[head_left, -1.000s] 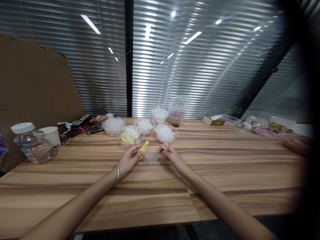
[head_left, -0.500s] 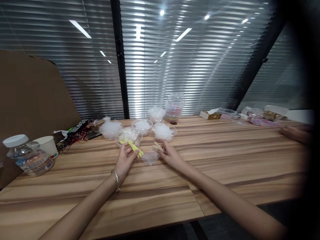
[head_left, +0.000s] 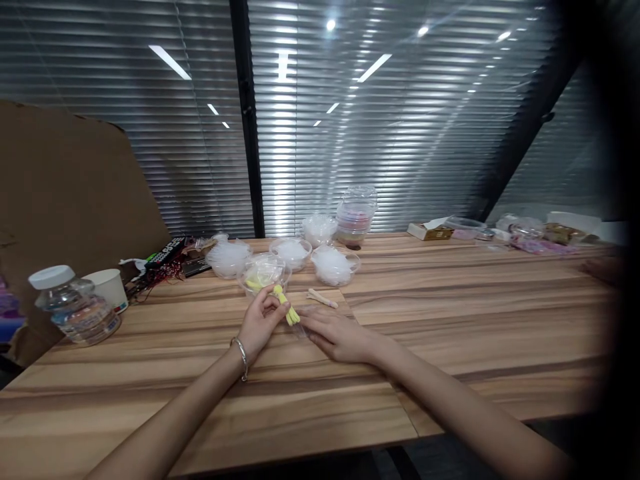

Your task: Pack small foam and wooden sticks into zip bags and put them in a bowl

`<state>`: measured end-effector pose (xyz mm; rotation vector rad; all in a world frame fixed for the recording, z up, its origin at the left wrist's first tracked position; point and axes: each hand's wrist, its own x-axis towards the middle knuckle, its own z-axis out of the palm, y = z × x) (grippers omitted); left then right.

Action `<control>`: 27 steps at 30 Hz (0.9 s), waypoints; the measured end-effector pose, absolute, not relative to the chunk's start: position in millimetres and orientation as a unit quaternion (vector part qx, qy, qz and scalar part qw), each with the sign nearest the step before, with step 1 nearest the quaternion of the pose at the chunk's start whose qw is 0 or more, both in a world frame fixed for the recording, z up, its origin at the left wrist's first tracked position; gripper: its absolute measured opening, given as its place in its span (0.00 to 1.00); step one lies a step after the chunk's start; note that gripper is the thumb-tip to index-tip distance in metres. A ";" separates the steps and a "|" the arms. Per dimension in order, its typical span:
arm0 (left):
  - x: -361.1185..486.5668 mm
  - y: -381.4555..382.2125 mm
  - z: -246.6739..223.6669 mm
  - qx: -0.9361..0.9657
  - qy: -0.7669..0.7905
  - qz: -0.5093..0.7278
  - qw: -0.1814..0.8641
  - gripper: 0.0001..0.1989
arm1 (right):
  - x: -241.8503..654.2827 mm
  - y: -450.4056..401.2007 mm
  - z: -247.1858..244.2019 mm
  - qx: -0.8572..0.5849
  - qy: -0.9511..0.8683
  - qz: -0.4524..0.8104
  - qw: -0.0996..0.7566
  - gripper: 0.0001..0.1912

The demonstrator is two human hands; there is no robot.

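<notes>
My left hand (head_left: 264, 320) pinches a yellow strip-like bundle (head_left: 287, 308), gathered narrow near its top, its lower ends spread toward my right hand. A clear plastic bag (head_left: 301, 331) lies just below those ends. My right hand (head_left: 335, 333) is closed at the bag's edge, palm down, low over the table; its fingertips are partly hidden. Just beyond the right fingers rests a pale beige bundle (head_left: 323, 298), loose on the wood. Behind my left hand stands a clear round tub (head_left: 264, 270) with more yellow pieces and clear plastic in it.
Several clear tubs of whitish plastic, one of them the tub (head_left: 334, 267), stand behind, near a stack of containers (head_left: 356, 217). At left are a white-lidded jar (head_left: 77, 310), a paper cup (head_left: 107, 290) and wires. Boxes (head_left: 430, 230) and packets lie at far right, near another person's hand (head_left: 600, 268).
My right hand has let go of the beige bundle, which now lies on the table, and has moved down to the plastic bag. The yellow bundle has turned more upright in my left hand.
</notes>
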<state>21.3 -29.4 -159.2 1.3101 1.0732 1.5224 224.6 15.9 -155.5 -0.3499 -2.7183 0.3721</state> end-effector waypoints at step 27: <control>22.1 -33.0 -162.9 0.548 0.448 0.597 0.377 0.14 | 230.0 14.1 -139.2 -0.170 -0.924 0.273 0.208 0.40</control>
